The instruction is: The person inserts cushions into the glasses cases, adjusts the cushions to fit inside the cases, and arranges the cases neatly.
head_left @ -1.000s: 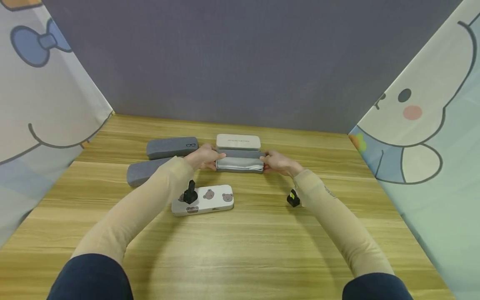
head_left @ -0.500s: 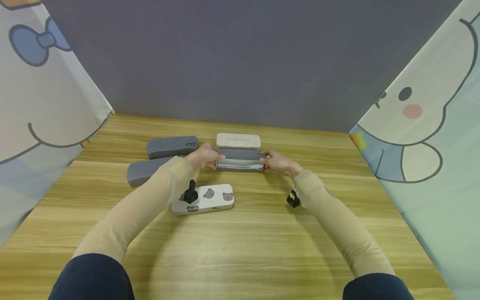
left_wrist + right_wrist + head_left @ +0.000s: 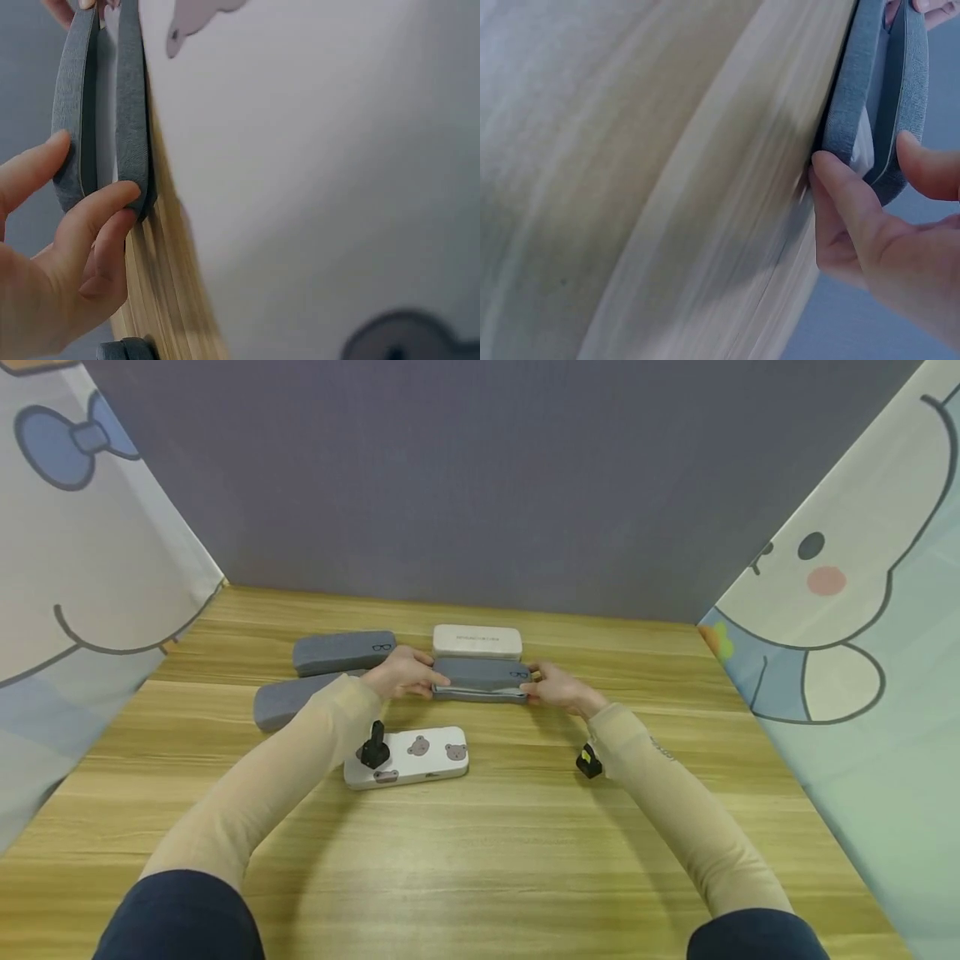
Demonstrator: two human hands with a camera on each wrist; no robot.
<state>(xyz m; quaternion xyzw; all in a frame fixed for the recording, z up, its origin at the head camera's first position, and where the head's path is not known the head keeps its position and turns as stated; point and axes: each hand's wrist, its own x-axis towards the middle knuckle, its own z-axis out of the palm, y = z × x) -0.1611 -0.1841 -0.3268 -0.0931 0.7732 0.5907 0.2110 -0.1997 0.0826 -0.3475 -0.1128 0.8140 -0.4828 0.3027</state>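
Observation:
A grey-blue glasses case (image 3: 480,674) with a small glasses print lies at the far middle of the table, its lid lowered but a narrow gap left along the front. Pale cloth (image 3: 862,142) shows inside that gap. My left hand (image 3: 407,673) holds the case's left end, thumb against the lid and fingers at the base, as the left wrist view shows. At the right end my right hand (image 3: 558,687) grips it likewise, its thumb (image 3: 930,169) on the lid and its index finger on the lower half.
Right behind is a cream case (image 3: 477,642) with faint lettering. Two more grey-blue cases, a back one (image 3: 341,653) and a front one (image 3: 288,702), lie left, partly behind my left arm. A white bear-print case (image 3: 427,758) lies nearer. A grey panel (image 3: 465,485) closes off the back.
The lid of the grey-blue case has come down and forward, so the gap is narrower and less cloth shows. Both hands stay at its ends.

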